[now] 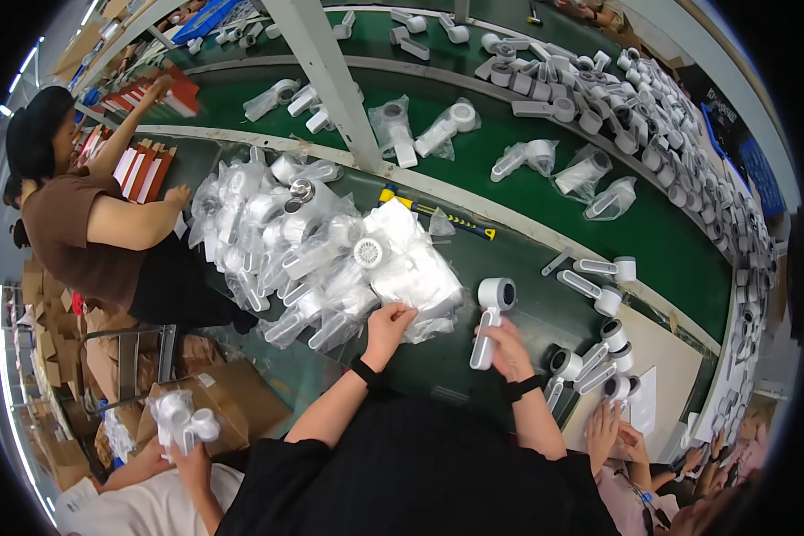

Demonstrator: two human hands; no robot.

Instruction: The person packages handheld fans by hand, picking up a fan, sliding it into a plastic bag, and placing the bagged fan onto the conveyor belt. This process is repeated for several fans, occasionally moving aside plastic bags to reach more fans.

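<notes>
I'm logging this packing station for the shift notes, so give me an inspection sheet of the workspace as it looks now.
Surface: green bench beside a green conveyor belt.
Job's things: white handheld device; stack of clear bags.
Clutter: heap of bagged devices; unbagged devices; yellow-handled tool.
Grippers: left hand on the bags; right hand holds the device's handle.
Cables: nothing seen.
Surroundings: co-workers at both sides; cardboard boxes at lower left.

We see through one fisheye view worn on the head, looking steeply down and close over our own forearms entering at six o'clock. It faces a green conveyor belt [509, 192] curving from eleven to four o'clock. Straight edges bend near the rim.
</notes>
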